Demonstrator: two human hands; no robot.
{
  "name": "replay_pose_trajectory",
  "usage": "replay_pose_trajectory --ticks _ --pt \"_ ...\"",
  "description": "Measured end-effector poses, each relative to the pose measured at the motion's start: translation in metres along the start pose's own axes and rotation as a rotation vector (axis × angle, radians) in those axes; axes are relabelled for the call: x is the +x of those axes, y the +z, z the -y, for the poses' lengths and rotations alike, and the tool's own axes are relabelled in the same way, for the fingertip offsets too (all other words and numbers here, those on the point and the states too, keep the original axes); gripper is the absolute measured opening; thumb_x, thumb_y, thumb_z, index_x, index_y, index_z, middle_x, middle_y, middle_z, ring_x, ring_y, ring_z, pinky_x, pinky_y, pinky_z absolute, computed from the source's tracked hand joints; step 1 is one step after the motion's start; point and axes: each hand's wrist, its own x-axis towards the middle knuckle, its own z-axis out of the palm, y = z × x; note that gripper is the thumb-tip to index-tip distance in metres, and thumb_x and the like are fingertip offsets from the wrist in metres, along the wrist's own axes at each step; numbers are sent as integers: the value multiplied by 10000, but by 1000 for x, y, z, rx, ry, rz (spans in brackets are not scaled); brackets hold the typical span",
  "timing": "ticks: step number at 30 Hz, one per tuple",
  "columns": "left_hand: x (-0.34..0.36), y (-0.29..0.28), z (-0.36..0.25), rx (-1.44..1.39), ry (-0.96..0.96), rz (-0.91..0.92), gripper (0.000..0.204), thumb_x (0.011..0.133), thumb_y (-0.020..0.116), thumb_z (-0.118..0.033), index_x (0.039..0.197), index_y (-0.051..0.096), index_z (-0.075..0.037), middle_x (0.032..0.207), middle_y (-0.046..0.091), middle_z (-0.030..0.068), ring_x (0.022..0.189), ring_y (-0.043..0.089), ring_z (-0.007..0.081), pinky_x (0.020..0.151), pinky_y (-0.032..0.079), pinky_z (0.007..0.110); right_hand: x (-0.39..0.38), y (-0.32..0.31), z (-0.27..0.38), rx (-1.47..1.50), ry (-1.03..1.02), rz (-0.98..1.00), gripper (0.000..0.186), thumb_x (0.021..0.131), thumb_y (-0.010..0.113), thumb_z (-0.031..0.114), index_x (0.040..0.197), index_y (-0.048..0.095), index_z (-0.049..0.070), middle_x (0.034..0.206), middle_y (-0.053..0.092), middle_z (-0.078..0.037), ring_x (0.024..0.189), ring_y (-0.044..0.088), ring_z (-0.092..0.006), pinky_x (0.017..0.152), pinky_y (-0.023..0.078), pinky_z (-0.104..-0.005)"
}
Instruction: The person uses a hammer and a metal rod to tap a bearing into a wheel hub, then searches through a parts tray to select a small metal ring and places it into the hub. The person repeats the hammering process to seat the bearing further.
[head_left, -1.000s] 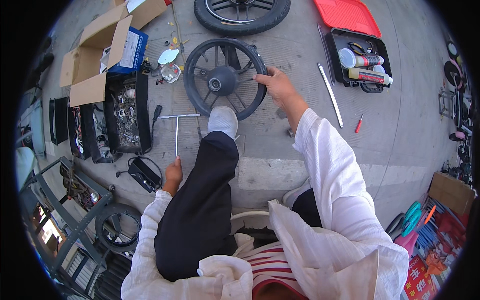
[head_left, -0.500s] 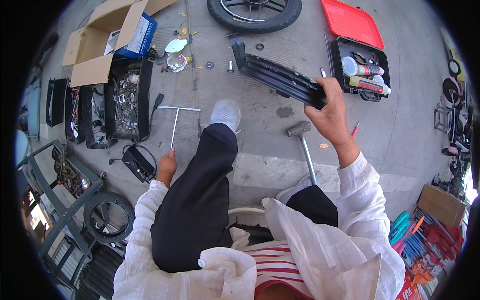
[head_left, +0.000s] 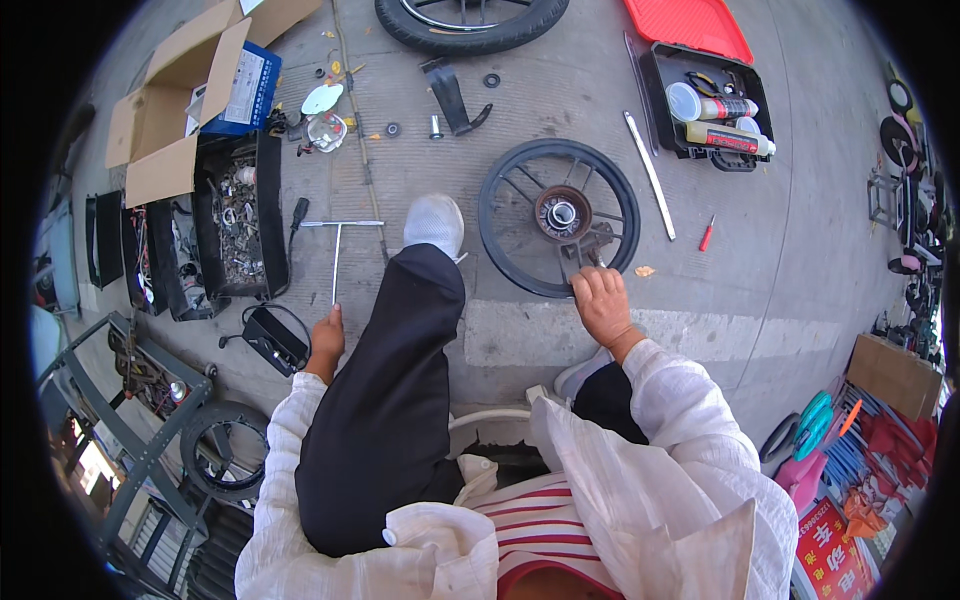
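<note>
My right hand [head_left: 602, 308] grips the near edge of a black spoked wheel rim [head_left: 489, 245], which has no tyre on it. Its rusty hub [head_left: 563, 214], with a metal ring at the centre, faces up at me. Whether the rim touches the ground, I cannot tell. Through its spokes the head of a hammer [head_left: 600, 238] shows in part; the handle is hidden. My left hand [head_left: 327, 341], beside my left knee, is closed around the shaft of a T-handle wrench [head_left: 336, 262], crossbar pointing away from me.
Far ahead lies a tyred wheel [head_left: 470, 45], near a curved black piece [head_left: 455, 98] and a bolt [head_left: 435, 127]. A toolbox [head_left: 712, 130] stands far right, by a pale bar [head_left: 650, 175] and a red screwdriver [head_left: 706, 235]. Parts trays [head_left: 270, 215] and a cardboard box [head_left: 160, 110] are left.
My right hand has come nearer and tilted the rim from edge-on to face-up, over the hammer. The curved black piece and pale bar now show fully. My left hand still holds the wrench.
</note>
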Motion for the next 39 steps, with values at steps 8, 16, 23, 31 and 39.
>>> replay_pose_trajectory --ticks 8,16,23,31,39 --pt "28 -8 25 446 27 68 451 948 472 -409 899 685 -14 1015 677 215 979 630 397 829 481 474 22 -29 2 187 15 230 475 691 763 183 1093 549 49 1164 501 -155 1092 499 -332 927 409 -425" --pt "43 -20 -175 134 382 -285 389 877 602 -268 1216 562 -80 1054 662 205 995 623 381 845 487 463 43 -187 7 408 262 280 394 766 708 80 1117 545 2 1140 513 -170 1053 517 -373 891 445 -421" --pt "65 11 -304 138 651 -180 645 844 662 -217 1422 383 -152 1070 650 224 1026 614 400 890 473 460 35 -264 35 713 441 40 260 794 656 18 1043 585 3 1002 560 -127 903 549 -257 819 457 -339" --pt "93 24 -346 237 614 -92 669 831 668 -192 1427 368 -143 1106 633 250 1046 604 419 884 483 466 46 -254 16 709 517 -16 245 772 658 -19 1010 604 -1 958 594 -125 851 575 -251 782 468 -333" --pt "31 -5 -322 -882 429 411 537 846 561 -75 1374 460 -59 1047 598 140 864 633 251 794 539 381 41 -281 22 724 514 -88 260 789 660 -6 1044 611 5 932 600 -123 827 578 -232 742 472 -324"
